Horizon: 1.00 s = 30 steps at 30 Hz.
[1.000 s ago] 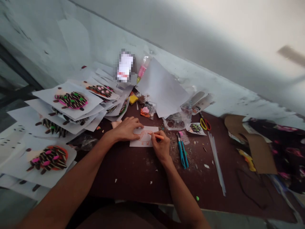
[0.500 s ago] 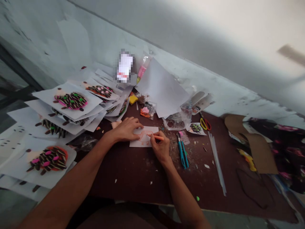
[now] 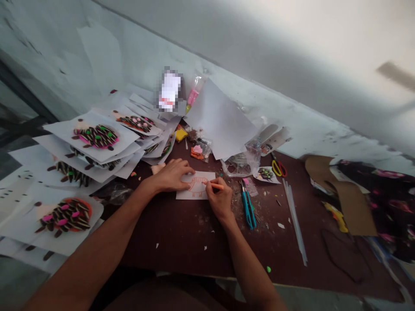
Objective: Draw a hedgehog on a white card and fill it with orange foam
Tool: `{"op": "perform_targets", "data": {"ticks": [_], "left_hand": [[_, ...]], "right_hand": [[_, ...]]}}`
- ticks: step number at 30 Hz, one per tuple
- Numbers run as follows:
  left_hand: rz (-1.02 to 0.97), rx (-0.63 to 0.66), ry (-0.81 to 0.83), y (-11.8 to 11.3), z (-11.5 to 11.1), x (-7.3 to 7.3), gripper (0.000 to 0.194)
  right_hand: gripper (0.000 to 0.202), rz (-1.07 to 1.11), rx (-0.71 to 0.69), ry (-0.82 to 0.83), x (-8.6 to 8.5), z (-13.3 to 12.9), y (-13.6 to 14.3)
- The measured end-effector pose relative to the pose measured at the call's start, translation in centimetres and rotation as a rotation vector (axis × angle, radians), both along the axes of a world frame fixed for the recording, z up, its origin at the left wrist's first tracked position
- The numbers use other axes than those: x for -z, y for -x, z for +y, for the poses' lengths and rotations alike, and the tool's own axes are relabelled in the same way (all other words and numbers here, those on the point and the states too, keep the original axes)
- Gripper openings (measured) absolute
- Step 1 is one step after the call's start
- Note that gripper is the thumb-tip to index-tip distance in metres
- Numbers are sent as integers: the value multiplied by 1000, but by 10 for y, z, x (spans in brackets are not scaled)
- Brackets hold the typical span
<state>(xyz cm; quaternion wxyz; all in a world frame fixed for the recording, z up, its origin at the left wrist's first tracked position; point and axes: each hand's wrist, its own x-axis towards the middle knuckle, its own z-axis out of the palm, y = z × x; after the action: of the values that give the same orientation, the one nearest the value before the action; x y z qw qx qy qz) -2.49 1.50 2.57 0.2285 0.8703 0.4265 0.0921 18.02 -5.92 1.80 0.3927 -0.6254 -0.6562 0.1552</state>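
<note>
The card [image 3: 198, 185] lies on the table [image 3: 181, 242] between the two hands, with an orange line drawing across its middle. The right hand [image 3: 220, 199] pinches an orange pen [image 3: 216, 186], its tip on or just over the drawing; at this size, contact is hard to tell. The left hand [image 3: 171, 175] is spread palm down, its fingers on the card's left part, thumb apart from forefinger. Just right of the right hand is a teal tool [image 3: 248, 209], with scissors [image 3: 279, 168] and clear sticks [image 3: 295, 224] farther right. Small scraps dot the dark brown tabletop. At left, sheets [image 3: 125, 129] bearing spiny figures are piled up. A large white sheet [image 3: 223, 116] slants near the pale, scuffed wall [image 3: 139, 52], beside a pixelated screen [image 3: 170, 90].
</note>
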Motion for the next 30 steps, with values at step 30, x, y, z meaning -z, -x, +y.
{"op": "perform_targets", "data": {"ticks": [30], "left_hand": [[26, 2, -7, 0, 0, -1, 43]], "right_hand": [[26, 1, 52, 6, -4, -1, -1]]}}
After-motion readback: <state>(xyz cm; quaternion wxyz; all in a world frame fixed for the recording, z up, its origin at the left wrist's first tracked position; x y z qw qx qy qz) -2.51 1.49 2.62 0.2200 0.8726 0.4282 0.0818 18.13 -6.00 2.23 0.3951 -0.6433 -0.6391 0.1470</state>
